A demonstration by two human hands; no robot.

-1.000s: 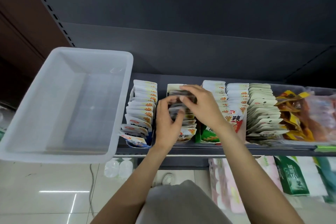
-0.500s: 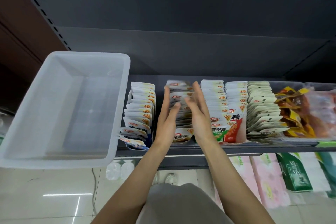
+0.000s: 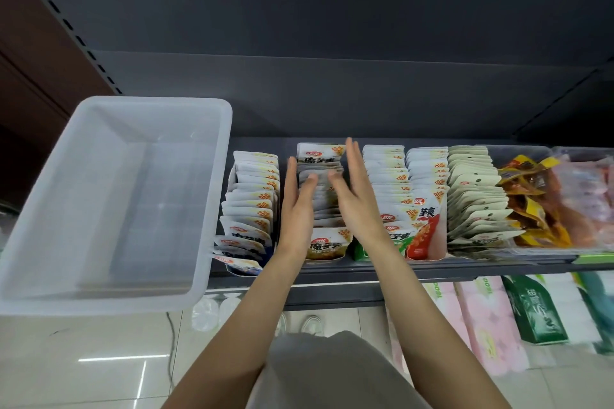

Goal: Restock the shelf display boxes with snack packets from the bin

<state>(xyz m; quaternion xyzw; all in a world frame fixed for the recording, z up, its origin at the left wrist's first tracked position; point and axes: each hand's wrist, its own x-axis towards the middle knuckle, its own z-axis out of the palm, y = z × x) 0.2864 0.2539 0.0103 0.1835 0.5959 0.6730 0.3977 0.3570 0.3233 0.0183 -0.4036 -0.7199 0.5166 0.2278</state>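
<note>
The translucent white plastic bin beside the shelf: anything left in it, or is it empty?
Empty. The translucent white plastic bin shows only its bare floor and walls; no snack packets lie inside it.

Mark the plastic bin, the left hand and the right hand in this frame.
plastic bin (image 3: 217, 149): head view, right wall near the rim.
left hand (image 3: 296, 212): head view, back of the hand.
right hand (image 3: 357, 206): head view, middle of the hand.
</note>
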